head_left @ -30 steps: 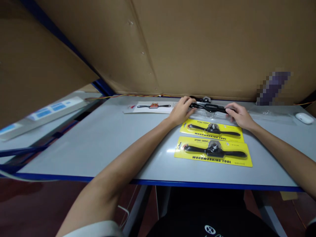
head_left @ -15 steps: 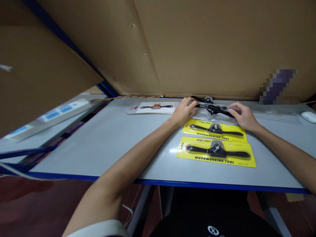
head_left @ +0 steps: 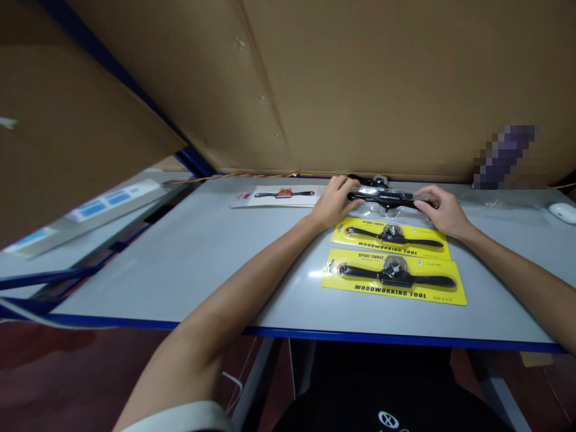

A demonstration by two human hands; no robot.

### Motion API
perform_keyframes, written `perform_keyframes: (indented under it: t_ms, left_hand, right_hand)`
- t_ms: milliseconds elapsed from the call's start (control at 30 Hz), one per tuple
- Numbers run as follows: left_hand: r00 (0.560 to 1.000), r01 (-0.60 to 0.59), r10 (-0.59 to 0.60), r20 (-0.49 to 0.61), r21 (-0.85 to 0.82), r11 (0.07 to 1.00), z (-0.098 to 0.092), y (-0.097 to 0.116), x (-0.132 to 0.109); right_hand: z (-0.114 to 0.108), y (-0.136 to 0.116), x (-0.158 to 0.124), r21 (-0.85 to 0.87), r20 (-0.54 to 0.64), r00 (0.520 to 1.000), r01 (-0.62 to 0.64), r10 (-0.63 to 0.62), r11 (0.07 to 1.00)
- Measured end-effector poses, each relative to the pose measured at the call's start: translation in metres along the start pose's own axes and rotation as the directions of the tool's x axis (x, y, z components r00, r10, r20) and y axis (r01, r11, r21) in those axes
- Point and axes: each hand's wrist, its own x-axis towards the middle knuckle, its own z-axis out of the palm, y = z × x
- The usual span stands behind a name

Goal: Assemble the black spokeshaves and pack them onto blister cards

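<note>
A black spokeshave [head_left: 387, 198] lies in a clear plastic blister shell [head_left: 373, 210] toward the back of the table. My left hand [head_left: 333, 203] is at its left end, thumb and fingers apart on either side of the handle tip. At the other end, my right hand [head_left: 441, 210] has thumb and fingers closed on the right handle. In front of them lie two yellow spoke shave packs, a rear pack [head_left: 373, 239] and a nearer pack [head_left: 346, 282], each with a black tool under clear plastic. Another black spokeshave [head_left: 366, 180] rests behind, partly covered by my left fingers.
A white printed card [head_left: 283, 197] showing a spokeshave lies left of my hands. Clear plastic [head_left: 495, 207] and a white computer mouse [head_left: 563, 213] are on the right. Brown board [head_left: 360, 90] rises behind the grey table [head_left: 180, 270]. A white power strip [head_left: 103, 210] sits at the far left.
The spokeshave between my hands has turned and settled flatter in the shell. My left thumb and fingers have spread from its handle; my right hand stays at its end.
</note>
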Motion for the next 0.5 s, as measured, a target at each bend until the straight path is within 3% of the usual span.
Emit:
perform_keyframes:
  t_ms: [167, 267, 333, 500]
  left_hand:
    - [0.992, 0.123, -0.123, -0.027, -0.022, 0.992, 0.004, -0.005, 0.001]
    - [0.98, 0.196, -0.194, 0.039, -0.075, 0.978, 0.006, -0.009, 0.002]
    - [0.977, 0.209, -0.204, 0.066, -0.097, 0.973, 0.006, -0.011, 0.002]
    - [0.985, 0.17, -0.17, 0.006, -0.074, 0.983, 0.007, -0.014, 0.003]
  right_hand:
    - [0.001, -0.001, -0.001, -0.02, -0.019, 1.0, -0.005, 0.005, 1.0]
    - [0.001, -0.002, -0.002, -0.01, -0.032, 0.999, -0.017, 0.016, 1.0]
    - [0.001, -0.003, -0.002, 0.011, -0.02, 1.0, -0.015, 0.015, 1.0]
    - [-0.001, -0.004, -0.002, -0.02, 0.033, 0.998, 0.057, -0.057, 0.998]
